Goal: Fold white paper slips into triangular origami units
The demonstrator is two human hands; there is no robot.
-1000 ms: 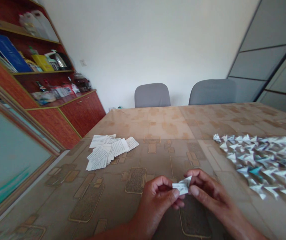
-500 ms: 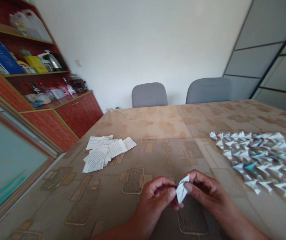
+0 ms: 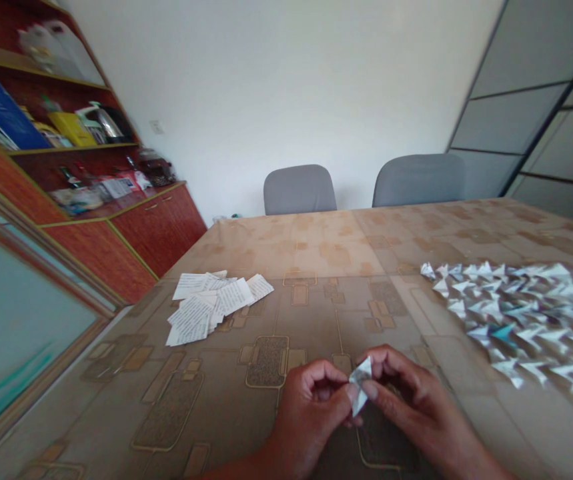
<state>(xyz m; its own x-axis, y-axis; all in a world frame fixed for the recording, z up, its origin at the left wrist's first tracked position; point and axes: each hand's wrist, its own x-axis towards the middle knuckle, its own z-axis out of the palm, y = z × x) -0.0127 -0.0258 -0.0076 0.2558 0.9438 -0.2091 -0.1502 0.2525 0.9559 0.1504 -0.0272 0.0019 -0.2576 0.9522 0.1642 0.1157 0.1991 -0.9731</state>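
A small folded piece of printed paper (image 3: 359,383) is pinched between both of my hands just above the table (image 3: 316,260). My left hand (image 3: 311,410) grips its left side with thumb and curled fingers. Gripping the right side is my right hand (image 3: 406,400), its fingers also closed. The paper stands narrow and pointed, tip up. A loose pile of flat printed paper slips (image 3: 211,303) lies on the table to the left. On the right lies a wide spread of several folded paper triangles (image 3: 516,313).
Two grey chairs (image 3: 300,189) (image 3: 419,180) stand at the table's far edge. A red-brown cabinet with shelves (image 3: 116,220) fills the left side, holding a kettle (image 3: 106,123), books and boxes. Grey panelled doors (image 3: 541,113) are at the right.
The folded paper has been pressed narrower and turned more upright between my fingers. Both hands have drawn slightly closer together and lower.
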